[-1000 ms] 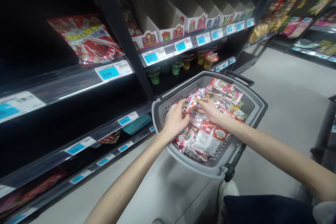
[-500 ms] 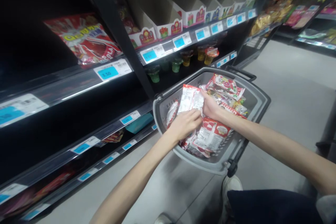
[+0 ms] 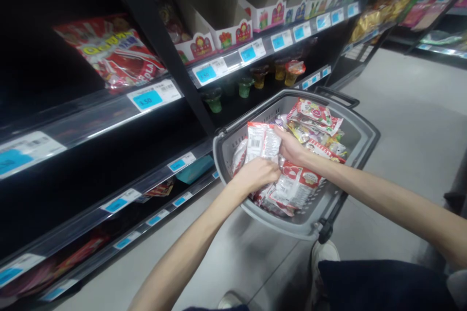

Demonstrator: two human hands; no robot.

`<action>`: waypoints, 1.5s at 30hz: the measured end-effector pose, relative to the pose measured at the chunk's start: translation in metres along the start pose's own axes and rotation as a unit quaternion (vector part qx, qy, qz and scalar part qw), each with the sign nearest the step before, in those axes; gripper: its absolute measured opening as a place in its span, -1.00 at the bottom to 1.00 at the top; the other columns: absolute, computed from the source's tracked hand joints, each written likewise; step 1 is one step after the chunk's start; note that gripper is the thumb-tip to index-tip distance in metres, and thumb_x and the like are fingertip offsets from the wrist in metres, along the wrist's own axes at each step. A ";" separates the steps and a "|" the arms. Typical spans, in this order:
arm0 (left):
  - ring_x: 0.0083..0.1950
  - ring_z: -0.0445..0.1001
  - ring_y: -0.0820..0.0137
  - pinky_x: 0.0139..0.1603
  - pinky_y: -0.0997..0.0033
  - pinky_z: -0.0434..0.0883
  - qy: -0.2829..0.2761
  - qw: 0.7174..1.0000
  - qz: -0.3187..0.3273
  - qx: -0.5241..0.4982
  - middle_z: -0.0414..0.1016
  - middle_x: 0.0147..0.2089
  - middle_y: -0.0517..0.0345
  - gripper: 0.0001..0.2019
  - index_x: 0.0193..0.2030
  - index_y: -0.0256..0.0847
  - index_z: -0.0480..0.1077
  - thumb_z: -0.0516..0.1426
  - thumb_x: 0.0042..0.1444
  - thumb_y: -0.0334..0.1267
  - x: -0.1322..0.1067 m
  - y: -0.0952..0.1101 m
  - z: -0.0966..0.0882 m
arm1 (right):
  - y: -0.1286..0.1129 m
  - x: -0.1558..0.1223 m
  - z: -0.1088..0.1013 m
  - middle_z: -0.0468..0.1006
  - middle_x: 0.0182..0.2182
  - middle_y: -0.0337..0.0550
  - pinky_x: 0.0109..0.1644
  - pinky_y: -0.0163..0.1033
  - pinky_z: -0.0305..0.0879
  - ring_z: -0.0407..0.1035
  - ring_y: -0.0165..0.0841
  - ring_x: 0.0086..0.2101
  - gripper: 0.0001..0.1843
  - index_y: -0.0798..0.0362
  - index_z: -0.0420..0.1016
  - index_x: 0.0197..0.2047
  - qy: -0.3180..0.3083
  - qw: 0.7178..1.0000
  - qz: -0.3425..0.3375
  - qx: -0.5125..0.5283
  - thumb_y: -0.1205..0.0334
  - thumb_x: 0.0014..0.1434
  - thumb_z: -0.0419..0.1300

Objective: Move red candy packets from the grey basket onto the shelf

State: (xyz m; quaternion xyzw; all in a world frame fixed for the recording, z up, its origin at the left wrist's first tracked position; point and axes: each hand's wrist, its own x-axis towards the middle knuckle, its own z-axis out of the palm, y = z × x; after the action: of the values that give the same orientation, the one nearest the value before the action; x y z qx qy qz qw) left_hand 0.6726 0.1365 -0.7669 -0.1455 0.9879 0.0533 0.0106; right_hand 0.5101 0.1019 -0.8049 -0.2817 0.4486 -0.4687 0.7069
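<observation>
A grey shopping basket (image 3: pixel 350 155) stands before me, holding several candy bags. Between my hands, inside the basket, is a white candy bag with red edging (image 3: pixel 257 141), its printed barcode side facing up. My right hand (image 3: pixel 290 146) grips the bag's right edge, thumb on top. Curled fingers of my left hand (image 3: pixel 260 175) hold its lower end; the fingertips are partly hidden. Below my right wrist lies another red and white candy bag (image 3: pixel 292 187). Toward the basket's far end rests a red-striped packet (image 3: pixel 315 114) on top of others.
Dark store shelves (image 3: pixel 109 121) with blue price tags run along the left. They carry a red cola candy bag (image 3: pixel 116 53), open display boxes (image 3: pixel 233 34) and small jelly cups (image 3: pixel 246 86). Grey floor (image 3: pixel 401 107) extends to the right; my shoe (image 3: pixel 324 252) is close beneath the basket.
The white bag has tilted slightly leftward and its barcode now shows more clearly. My left hand has slid a little down its lower end. Both hands keep hold.
</observation>
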 end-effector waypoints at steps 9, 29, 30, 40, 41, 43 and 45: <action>-0.25 0.56 0.26 -0.31 0.34 0.42 -0.005 1.000 -0.015 -0.007 0.54 -0.29 -0.03 -0.87 -0.22 -0.34 0.47 0.09 0.28 -0.47 -0.001 -0.001 0.002 | -0.003 -0.002 0.005 0.64 -0.43 -0.16 -0.04 -0.11 0.47 0.55 -0.20 -0.23 -0.66 0.06 0.54 -0.36 0.007 1.000 -0.006 -0.007 -0.07 0.18 0.33; -0.25 0.56 0.26 -0.32 0.32 0.43 -0.015 0.999 -0.034 -0.009 0.51 -0.20 -0.04 -0.84 -0.13 -0.33 0.44 0.03 0.30 -0.47 -0.001 0.001 0.003 | -0.003 -0.002 0.007 0.67 -0.36 -0.10 -0.04 -0.09 0.47 0.55 -0.15 -0.16 -0.65 0.08 0.58 -0.26 0.001 1.000 -0.003 -0.008 -0.07 0.16 0.35; -0.25 0.57 0.25 -0.33 0.32 0.43 -0.017 0.999 -0.034 -0.006 0.51 -0.20 -0.04 -0.84 -0.13 -0.33 0.44 0.03 0.31 -0.47 -0.001 0.002 0.003 | -0.004 -0.003 0.007 0.67 -0.36 -0.10 -0.03 -0.08 0.47 0.55 -0.15 -0.16 -0.65 0.08 0.58 -0.26 0.000 1.000 -0.004 -0.005 -0.07 0.16 0.35; -0.28 0.56 0.25 -0.33 0.30 0.44 0.000 0.999 -0.033 -0.030 0.49 -0.22 -0.04 -0.83 -0.15 -0.33 0.43 0.02 0.30 -0.49 0.000 0.001 0.006 | -0.007 -0.005 0.011 0.66 -0.39 -0.11 -0.06 -0.09 0.48 0.56 -0.15 -0.18 -0.66 0.08 0.58 -0.25 0.011 1.000 0.010 -0.016 -0.06 0.18 0.34; -0.28 0.55 0.26 -0.33 0.30 0.44 0.001 0.999 -0.031 -0.029 0.49 -0.21 -0.05 -0.83 -0.14 -0.33 0.43 0.01 0.30 -0.48 -0.001 0.001 0.006 | -0.008 -0.006 0.011 0.65 -0.40 -0.12 -0.06 -0.09 0.48 0.56 -0.15 -0.18 -0.66 0.07 0.58 -0.26 0.010 1.000 0.009 -0.017 -0.06 0.17 0.34; -0.28 0.55 0.27 -0.34 0.30 0.43 0.004 0.999 -0.024 -0.025 0.49 -0.17 -0.05 -0.83 -0.13 -0.31 0.43 0.01 0.32 -0.45 -0.001 0.001 0.007 | -0.008 -0.006 0.012 0.65 -0.41 -0.13 -0.06 -0.09 0.47 0.55 -0.15 -0.18 -0.65 0.07 0.57 -0.27 0.010 1.000 0.005 -0.021 -0.08 0.17 0.34; -0.28 0.54 0.29 -0.34 0.32 0.42 0.006 1.000 -0.014 -0.017 0.49 -0.13 -0.04 -0.82 -0.10 -0.29 0.42 0.00 0.33 -0.43 -0.001 0.001 0.007 | -0.007 -0.006 0.012 0.64 -0.42 -0.12 -0.05 -0.08 0.46 0.55 -0.14 -0.18 -0.64 0.07 0.56 -0.31 0.013 1.000 -0.001 -0.023 -0.09 0.15 0.35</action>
State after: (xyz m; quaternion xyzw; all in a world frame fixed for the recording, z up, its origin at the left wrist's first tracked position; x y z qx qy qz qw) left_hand 0.6733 0.1383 -0.7735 -0.1599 0.9847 0.0696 0.0034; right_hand 0.5167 0.1038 -0.7918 -0.2924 0.4682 -0.4620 0.6941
